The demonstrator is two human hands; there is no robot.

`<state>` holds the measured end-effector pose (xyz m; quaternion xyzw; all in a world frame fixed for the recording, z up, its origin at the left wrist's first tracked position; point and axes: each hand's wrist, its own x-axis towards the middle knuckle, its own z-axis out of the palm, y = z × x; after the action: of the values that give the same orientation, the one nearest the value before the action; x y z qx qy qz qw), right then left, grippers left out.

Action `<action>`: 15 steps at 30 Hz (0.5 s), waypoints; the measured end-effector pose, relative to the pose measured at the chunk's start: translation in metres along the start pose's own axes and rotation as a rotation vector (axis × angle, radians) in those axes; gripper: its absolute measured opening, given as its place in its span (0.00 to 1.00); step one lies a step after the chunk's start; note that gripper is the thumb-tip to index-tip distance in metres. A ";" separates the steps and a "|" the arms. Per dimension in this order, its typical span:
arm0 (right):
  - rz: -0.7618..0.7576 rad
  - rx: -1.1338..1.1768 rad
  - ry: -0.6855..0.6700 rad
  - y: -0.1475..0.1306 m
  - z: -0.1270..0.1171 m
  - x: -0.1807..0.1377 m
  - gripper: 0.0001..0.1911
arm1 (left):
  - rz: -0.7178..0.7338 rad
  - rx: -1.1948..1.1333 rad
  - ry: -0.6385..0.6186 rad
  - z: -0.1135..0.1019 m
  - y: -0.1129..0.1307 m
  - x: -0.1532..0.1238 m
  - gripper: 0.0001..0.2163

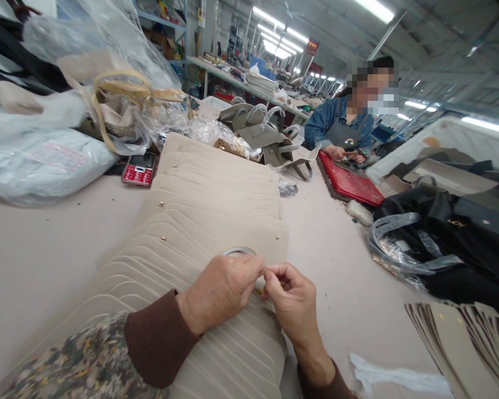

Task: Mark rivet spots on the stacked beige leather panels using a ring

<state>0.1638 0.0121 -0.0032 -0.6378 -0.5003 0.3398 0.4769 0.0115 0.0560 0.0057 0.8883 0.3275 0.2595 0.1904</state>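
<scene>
My left hand (227, 285) is closed in a pinch, its fingertips meeting those of my right hand (293, 296). What the left fingers hold is hidden. The right thumb and forefinger are pinched as well, and something small and yellowish shows just below them, too small to name. Both hands are over a long fanned stack of beige panels (216, 210) with pale edges. Small gold-coloured studs (161, 204) dot the panels near their sides. Behind my left hand, partly covered by it, lies a ring-shaped roll (239, 251), apparently of tape.
A red keypad phone (138, 169) and plastic-wrapped bundles (41, 160) lie on the left. Grey-brown bag parts (253, 130) stand beyond the stack. A co-worker (336, 127) sits behind a red board (349, 180). Black bags (432, 238) and more panels (457, 338) are on the right.
</scene>
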 end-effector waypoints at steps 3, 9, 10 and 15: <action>0.044 0.017 0.122 0.007 -0.008 0.011 0.09 | 0.054 -0.062 0.069 0.002 0.003 -0.003 0.08; 0.268 0.084 0.012 0.032 -0.040 0.030 0.18 | -0.017 0.075 0.039 0.006 -0.005 -0.001 0.08; 0.282 0.081 -0.022 0.034 -0.042 0.031 0.19 | -0.058 0.121 0.003 0.005 -0.007 0.000 0.07; 0.261 -0.034 -0.065 0.038 -0.037 0.028 0.18 | -0.194 0.231 -0.185 0.002 -0.009 0.004 0.07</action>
<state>0.2169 0.0271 -0.0262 -0.6941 -0.4339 0.4109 0.4013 0.0107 0.0649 0.0011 0.8887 0.4203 0.1177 0.1405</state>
